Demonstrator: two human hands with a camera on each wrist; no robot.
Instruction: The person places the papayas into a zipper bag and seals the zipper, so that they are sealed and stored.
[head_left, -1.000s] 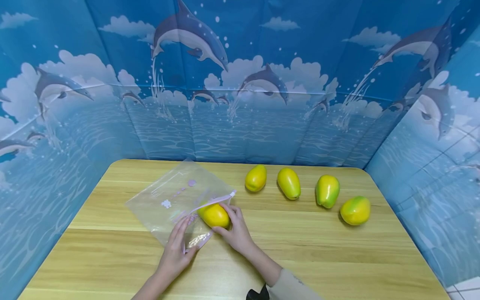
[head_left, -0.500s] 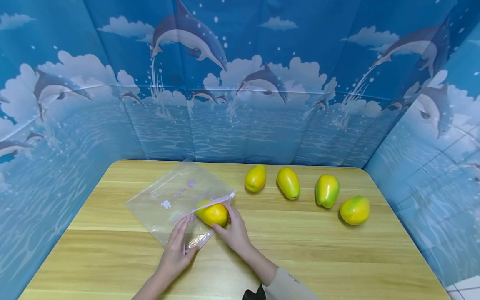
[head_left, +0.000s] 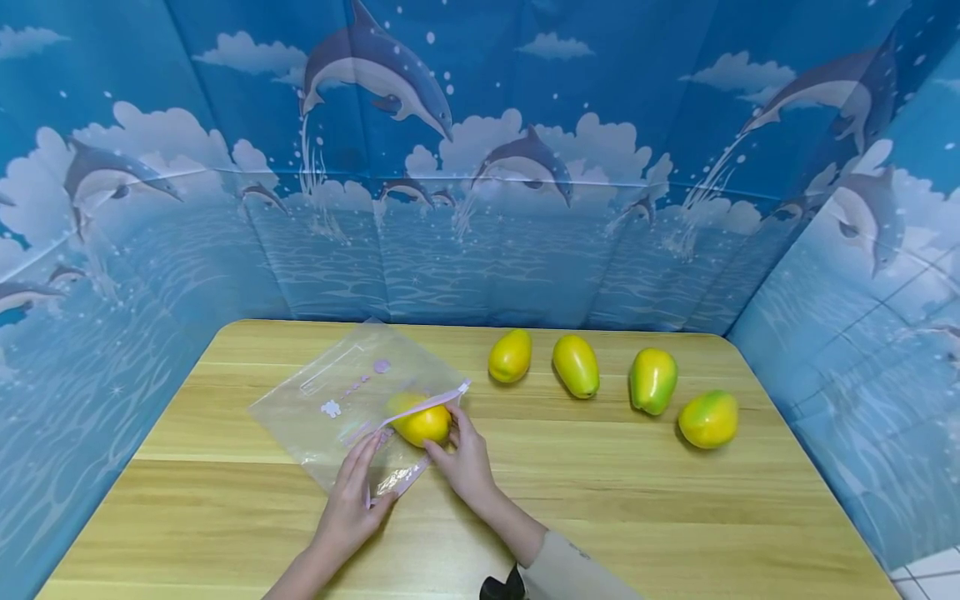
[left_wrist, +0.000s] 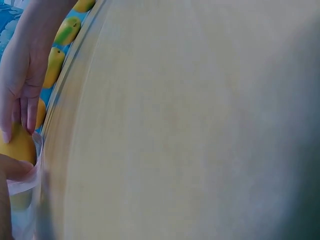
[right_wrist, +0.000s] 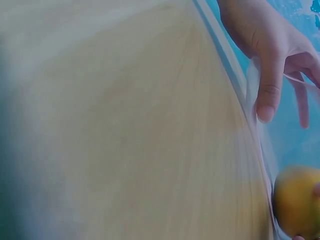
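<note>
In the head view a clear zip bag point(head_left: 341, 375) with lilac edging lies on the table. A yellow papaya-like fruit point(head_left: 427, 429) sits partly inside its mouth, the far end showing through the film. My right hand point(head_left: 468, 467) grips the fruit's near end between thumb and fingers. My left hand point(head_left: 348, 508) holds the bag's mouth at its left side, fingertips by the upper edge and thumb at the lower one. In the left wrist view the fruit point(left_wrist: 19, 145) is between the right hand's fingers and thumb. The right wrist view shows the left thumb against the film.
Several similar yellow-green fruits lie on the wooden table point(head_left: 600, 500) right of the bag, among them a nearer one point(head_left: 708, 419) and one close to the bag point(head_left: 511, 357). A blue dolphin-print curtain point(head_left: 480, 250) surrounds the table's back and sides.
My right hand has moved slightly up and left, pushing the fruit a little deeper into the bag. My left hand and the other fruits have stayed in place.
</note>
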